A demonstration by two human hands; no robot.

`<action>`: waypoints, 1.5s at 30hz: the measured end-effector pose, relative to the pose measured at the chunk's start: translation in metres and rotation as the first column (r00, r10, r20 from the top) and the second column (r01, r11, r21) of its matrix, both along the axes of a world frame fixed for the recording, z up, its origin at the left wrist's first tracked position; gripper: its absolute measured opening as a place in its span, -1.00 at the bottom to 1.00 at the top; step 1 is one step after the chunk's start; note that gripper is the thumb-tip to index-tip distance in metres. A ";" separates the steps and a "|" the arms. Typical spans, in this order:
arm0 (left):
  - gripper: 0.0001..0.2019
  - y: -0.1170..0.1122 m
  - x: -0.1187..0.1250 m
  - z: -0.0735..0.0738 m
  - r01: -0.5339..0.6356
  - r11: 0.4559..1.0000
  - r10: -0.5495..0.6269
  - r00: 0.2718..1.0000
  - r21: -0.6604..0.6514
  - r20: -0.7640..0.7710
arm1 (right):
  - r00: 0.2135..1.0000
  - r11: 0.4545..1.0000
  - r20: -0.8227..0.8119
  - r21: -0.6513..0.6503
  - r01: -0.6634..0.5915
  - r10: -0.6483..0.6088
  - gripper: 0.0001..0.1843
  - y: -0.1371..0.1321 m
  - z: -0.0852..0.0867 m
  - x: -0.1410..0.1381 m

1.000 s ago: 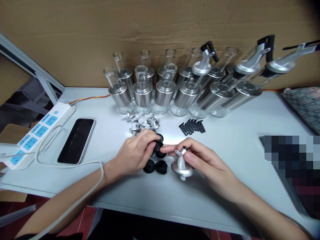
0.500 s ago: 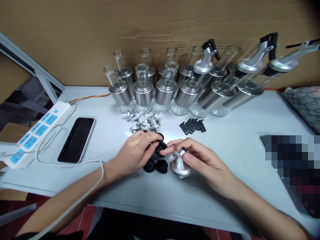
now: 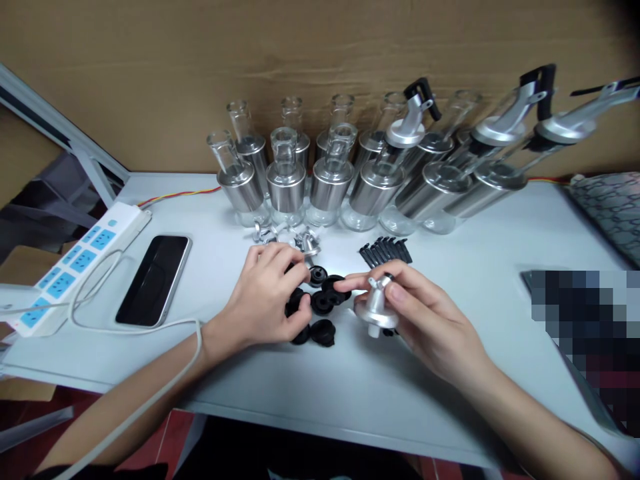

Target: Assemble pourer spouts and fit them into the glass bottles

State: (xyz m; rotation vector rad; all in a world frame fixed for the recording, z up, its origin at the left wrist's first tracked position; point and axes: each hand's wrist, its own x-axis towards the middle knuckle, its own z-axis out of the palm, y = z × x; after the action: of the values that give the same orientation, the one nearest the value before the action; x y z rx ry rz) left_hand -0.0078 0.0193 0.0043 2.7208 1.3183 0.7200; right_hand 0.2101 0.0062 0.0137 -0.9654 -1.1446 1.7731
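Note:
My right hand [image 3: 427, 310] pinches a silver pourer spout [image 3: 376, 307] between thumb and fingers, its round flange and short stem tilted downward. The index finger of that hand stretches left to a black stopper [image 3: 336, 288] on the table. Several more black stoppers [image 3: 323, 332] lie in a loose group between the hands. Over the left part of this group is my left hand [image 3: 273, 297], palm down, thumb and fingers apart; it hides some of the stoppers. Beyond it lies a pile of loose silver spouts [image 3: 309, 241], partly covered by the fingers.
Glass bottles with steel sleeves [image 3: 333, 187] stand in rows at the back, several topped with pourers [image 3: 406, 130]. Small black levers [image 3: 385, 251] lie in front. On the left are a phone [image 3: 154, 280], a power strip [image 3: 83, 260] and a white cable [image 3: 150, 329] crossing my left forearm.
My left hand has let go of a black stopper and shifted left, its fingers spreading. My right hand has moved slightly right and up with the spout, which has turned.

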 end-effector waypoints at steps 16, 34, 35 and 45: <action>-0.79 -0.002 0.001 -0.001 0.049 0.996 -0.043 0.996 0.075 -0.078 | 0.992 0.992 -0.078 -0.082 0.095 -0.102 -0.83 0.004 0.004 -0.001; -0.51 -0.002 0.001 -0.004 0.358 0.932 -0.349 0.928 0.052 -0.134 | 0.989 0.985 -0.029 -0.102 0.139 -0.143 -0.80 0.005 0.005 -0.001; -0.50 -0.002 0.001 -0.004 0.355 0.934 -0.346 0.928 0.045 -0.137 | 0.989 0.984 -0.021 -0.108 0.143 -0.146 -0.80 0.005 0.006 -0.001; -0.64 -0.004 0.002 -0.003 0.412 0.911 -0.413 0.904 -0.033 -0.110 | 0.986 0.979 0.008 -0.119 0.166 -0.166 -0.80 0.005 0.005 -0.001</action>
State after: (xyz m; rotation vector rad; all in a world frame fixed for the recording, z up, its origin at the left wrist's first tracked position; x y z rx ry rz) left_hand -0.0054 0.0153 0.0010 2.9230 0.7057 0.5213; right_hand 0.2091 0.0110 0.0188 -1.0971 -0.9356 1.7219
